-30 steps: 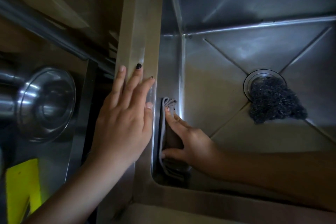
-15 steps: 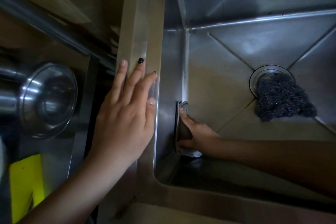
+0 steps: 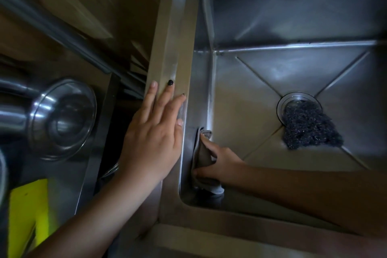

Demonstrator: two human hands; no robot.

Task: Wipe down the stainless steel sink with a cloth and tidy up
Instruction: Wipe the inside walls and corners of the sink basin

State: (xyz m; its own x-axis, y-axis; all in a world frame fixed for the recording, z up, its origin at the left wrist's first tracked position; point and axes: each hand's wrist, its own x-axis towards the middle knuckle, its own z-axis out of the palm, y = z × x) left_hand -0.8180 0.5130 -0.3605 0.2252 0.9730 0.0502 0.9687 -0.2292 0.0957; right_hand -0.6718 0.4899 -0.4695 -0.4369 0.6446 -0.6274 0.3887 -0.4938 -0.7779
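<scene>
Hands first. On my feed the left hand (image 3: 152, 144) lies palm-down on the rim (image 3: 169, 48) along the left edge of the sink (image 3: 240, 94). Its fingers are straight, close together and pointing away from me, and two of the nails are dark. It holds nothing and only rests on the steel. Its forearm comes up from the lower left corner.

The right hand (image 3: 222, 165) is down inside the sink, its forearm reaching in from the right across the near side of the basin. The hand is spread against the left wall, forefinger stretched upward and thumb stretched out low. The cloth (image 3: 201, 157) is pinned between palm and steel. I read that as pressing, not gripping; the other fingers are hidden.

The cloth is grey-brown, crumpled into a narrow upright fold, touching the left wall close to the near-left corner. Its upper edge shows past the fingertip, and a paler lower corner hangs below the thumb, near the basin floor.

The steel looks dull with streaky glare, its floor creased in an X toward the drain (image 3: 293, 98). A dark scourer (image 3: 310, 130) lies partly over the drain, well apart from the cloth. Left of the rim are a steel bowl (image 3: 60, 119) and something yellow (image 3: 27, 216).
</scene>
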